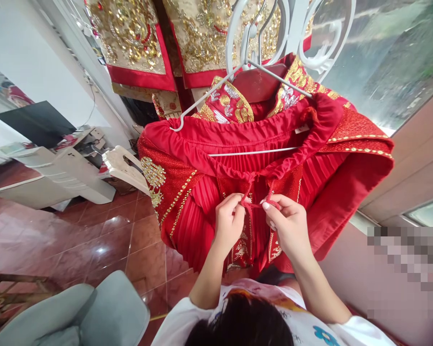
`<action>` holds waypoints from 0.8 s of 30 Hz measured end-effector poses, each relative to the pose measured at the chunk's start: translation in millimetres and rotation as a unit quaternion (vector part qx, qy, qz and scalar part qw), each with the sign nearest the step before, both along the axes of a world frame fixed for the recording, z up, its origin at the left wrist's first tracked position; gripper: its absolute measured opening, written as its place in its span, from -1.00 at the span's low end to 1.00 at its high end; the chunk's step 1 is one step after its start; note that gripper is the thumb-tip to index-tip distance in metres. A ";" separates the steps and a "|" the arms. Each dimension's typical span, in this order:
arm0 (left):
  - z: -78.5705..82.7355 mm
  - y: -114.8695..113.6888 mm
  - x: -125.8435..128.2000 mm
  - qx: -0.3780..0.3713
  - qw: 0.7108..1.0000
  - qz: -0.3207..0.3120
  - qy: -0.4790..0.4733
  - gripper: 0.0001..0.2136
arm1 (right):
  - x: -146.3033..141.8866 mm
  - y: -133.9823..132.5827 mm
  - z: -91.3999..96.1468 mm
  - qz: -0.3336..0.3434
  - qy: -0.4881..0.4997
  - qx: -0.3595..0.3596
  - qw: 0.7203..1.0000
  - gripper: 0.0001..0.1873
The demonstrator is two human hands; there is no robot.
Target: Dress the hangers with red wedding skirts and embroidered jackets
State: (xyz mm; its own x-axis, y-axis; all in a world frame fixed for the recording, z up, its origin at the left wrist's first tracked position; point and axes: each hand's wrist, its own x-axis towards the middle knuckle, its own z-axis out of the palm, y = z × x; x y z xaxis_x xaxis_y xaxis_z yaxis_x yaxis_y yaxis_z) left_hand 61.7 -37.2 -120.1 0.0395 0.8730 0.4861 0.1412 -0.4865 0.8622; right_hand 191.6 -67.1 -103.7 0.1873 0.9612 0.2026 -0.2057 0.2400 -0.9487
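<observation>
A red pleated skirt with gold beaded trim hangs by its gathered waistband on a white wire hanger. From the front of the waistband comes a red drawstring. My left hand pinches one part of the drawstring, its fingers closed. Opposite it, my right hand is closed on the other part, thumb and fingertips pressed together. Between the two hands a short stretch of the cord runs across. Behind the waistband shows a red garment with gold and silver embroidery.
Sequinned gold panels with red borders hang behind. A white scrolled metal frame stands at a window. At left are a white desk and a dark monitor. A grey chair stands at lower left on the tiled floor.
</observation>
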 end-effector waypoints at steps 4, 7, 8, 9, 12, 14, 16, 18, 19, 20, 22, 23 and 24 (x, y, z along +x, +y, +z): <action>3.2 1.5 3.9 -0.035 0.994 0.009 -0.105 -0.92 | 0.4 0.6 -1.5 -0.006 0.007 -0.001 1.000 -0.77; 6.4 3.2 0.3 -0.086 0.975 -0.039 -0.202 -0.94 | 1.9 1.0 -1.9 -0.015 0.020 -0.007 1.000 -0.76; 7.7 3.7 -2.3 -0.110 0.964 -0.076 -0.231 -0.91 | 2.5 1.1 -1.9 -0.016 0.027 -0.010 0.999 -0.76; 9.1 4.0 -5.4 -0.134 0.950 -0.116 -0.258 -0.88 | 3.1 1.3 -1.8 -0.016 0.035 -0.013 0.999 -0.75; 13.7 3.9 -15.0 -0.180 0.892 -0.221 -0.350 -0.83 | 4.1 1.9 -1.3 -0.017 0.050 -0.022 0.998 -0.75; 15.9 2.8 -18.8 -0.186 0.858 -0.252 -0.408 -0.78 | 3.6 2.2 -0.9 -0.014 0.048 -0.025 0.998 -0.75; 16.5 1.4 -19.4 -0.167 0.851 -0.233 -0.441 -0.69 | 2.3 2.1 -0.6 -0.005 0.043 -0.025 0.999 -0.74; 15.9 0.3 -17.5 -0.128 0.864 -0.182 -0.451 -0.59 | 0.8 1.6 -0.6 0.005 0.039 -0.018 0.999 -0.75; 15.4 0.0 -16.1 -0.106 0.870 -0.156 -0.456 -0.55 | 0.2 1.2 -0.7 0.009 0.037 -0.014 0.999 -0.76; 15.0 -0.2 -14.9 -0.088 0.872 -0.133 -0.462 -0.52 | -0.3 0.9 -0.9 0.012 0.033 -0.011 0.999 -0.77; 14.6 -0.2 -13.2 -0.061 0.871 -0.103 -0.476 -0.51 | -0.5 0.3 -1.4 0.015 0.023 -0.008 1.000 -0.78; 14.7 -0.1 -13.1 -0.054 0.869 -0.098 -0.482 -0.51 | -0.4 0.2 -1.6 0.014 0.017 -0.009 1.000 -0.78; 14.9 0.1 -13.4 -0.055 0.868 -0.100 -0.484 -0.51 | -0.2 0.2 -1.8 0.010 0.014 -0.010 1.000 -0.77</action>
